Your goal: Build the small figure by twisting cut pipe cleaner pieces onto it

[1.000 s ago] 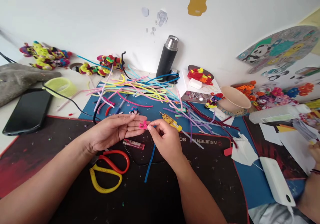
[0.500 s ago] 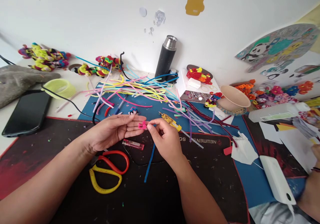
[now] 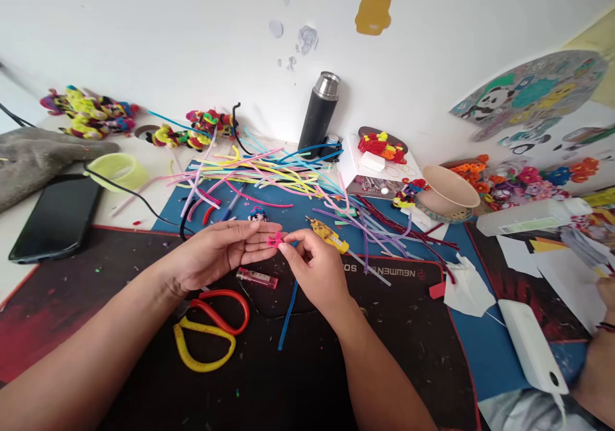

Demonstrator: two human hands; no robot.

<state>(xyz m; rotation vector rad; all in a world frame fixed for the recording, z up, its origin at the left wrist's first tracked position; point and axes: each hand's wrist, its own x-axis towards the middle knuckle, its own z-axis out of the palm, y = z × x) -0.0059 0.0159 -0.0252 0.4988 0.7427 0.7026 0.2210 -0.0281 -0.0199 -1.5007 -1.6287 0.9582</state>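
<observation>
My left hand lies palm up with its fingers stretched out flat. Against its fingertips rests a small bent pink pipe-cleaner piece, which the thumb and index finger of my right hand pinch from the other side. A blue pipe cleaner comes out from below my right hand; whether the hand touches it is hidden. Under my left hand are scissors with red and yellow handles and a red lighter. Just beyond the fingers sits a small doll's head with blue on top.
Many coloured pipe cleaners spread across the blue mat, beside a yellow glue gun. Behind stands a black thermos. A phone lies left; a bowl and white power bank are right. Another person's arm shows at the right edge.
The pink piece has turned slightly between my right fingertips, and my right thumb has shifted a little to the left. My left hand stays nearly still.
</observation>
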